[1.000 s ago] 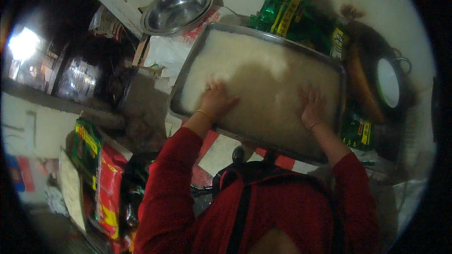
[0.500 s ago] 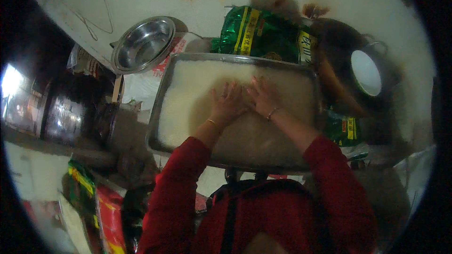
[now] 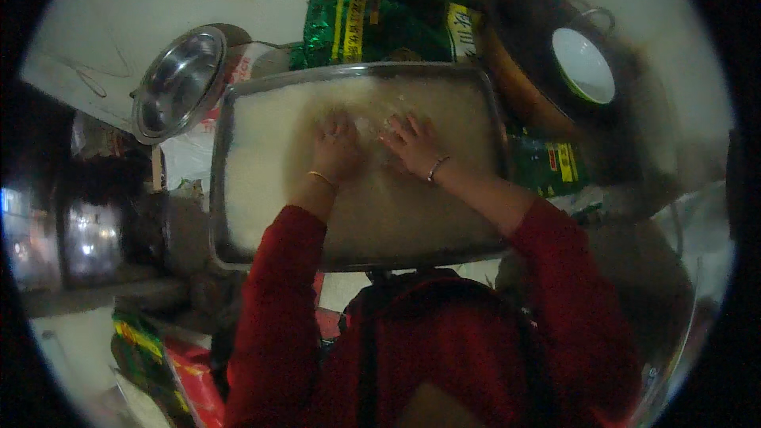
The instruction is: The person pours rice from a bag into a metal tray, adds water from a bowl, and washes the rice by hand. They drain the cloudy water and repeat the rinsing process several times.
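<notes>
A large rectangular metal tray lies in front of me, filled with a flat layer of white grain that looks like rice. My left hand rests palm down on the grain near the tray's middle, fingers spread, a thin bangle on the wrist. Just to its right, my right hand also presses flat on the grain, with a bracelet at the wrist. The two hands lie close together, almost touching. Both sleeves are red. Neither hand grips anything.
A round steel bowl sits beyond the tray's far left corner. Green and yellow packets lie behind the tray, another at its right. A dark pot with a white-and-green lid stands at the far right. Red and green bags are low on the left.
My hands, wide apart on the grain a second ago, have come together at the tray's middle and moved slightly toward its far side.
</notes>
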